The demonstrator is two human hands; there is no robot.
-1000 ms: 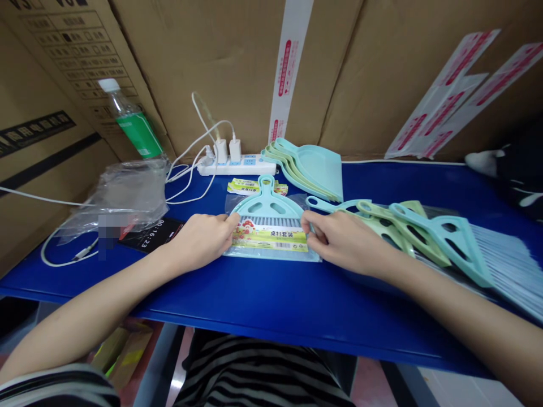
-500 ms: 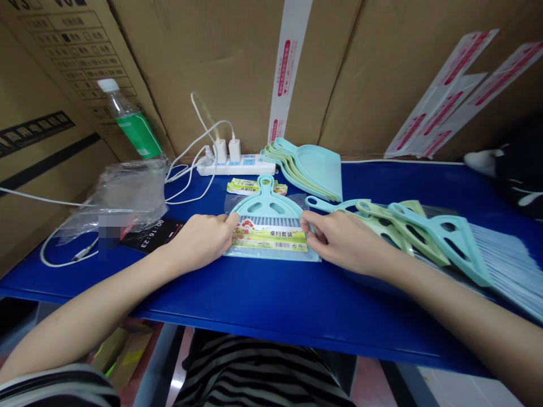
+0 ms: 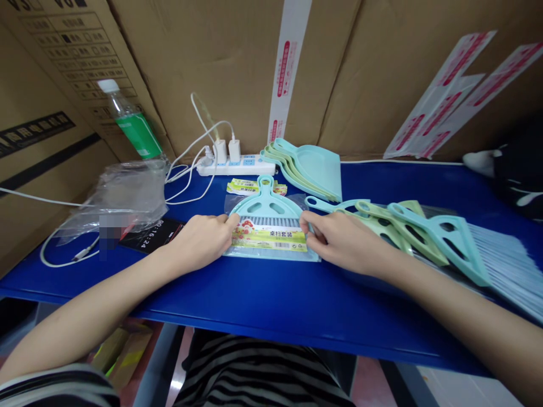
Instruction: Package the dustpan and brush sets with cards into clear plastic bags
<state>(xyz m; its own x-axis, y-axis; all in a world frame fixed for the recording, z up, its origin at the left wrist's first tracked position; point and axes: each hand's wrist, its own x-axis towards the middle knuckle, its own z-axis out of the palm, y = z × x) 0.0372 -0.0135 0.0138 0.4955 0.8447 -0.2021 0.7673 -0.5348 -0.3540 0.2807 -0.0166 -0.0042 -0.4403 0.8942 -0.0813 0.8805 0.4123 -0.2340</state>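
Note:
In front of me a light-blue dustpan and brush set (image 3: 265, 198) lies flat on the blue table (image 3: 263, 294), inside a clear plastic bag. A printed yellow-green and white label (image 3: 267, 234) runs across it below the grey-blue bristles. My left hand (image 3: 207, 237) is closed, its fingertips pinching the bag's left edge beside the label. On the opposite edge, my right hand (image 3: 333, 237) pinches the bag with curled fingers. To its right lie several blue and green brushes (image 3: 449, 243), partly covered by my right forearm.
Behind the set are loose labels (image 3: 241, 186), a white power strip (image 3: 254, 165) with chargers and cables, and stacked dustpans (image 3: 320, 167). At left are a green-labelled bottle (image 3: 138, 133), clear plastic bags (image 3: 127, 189) and a phone (image 3: 148, 237). Cardboard (image 3: 212, 56) walls the back.
Both hands and the bagged set stay in place. Only the phone's timer has advanced by one second.

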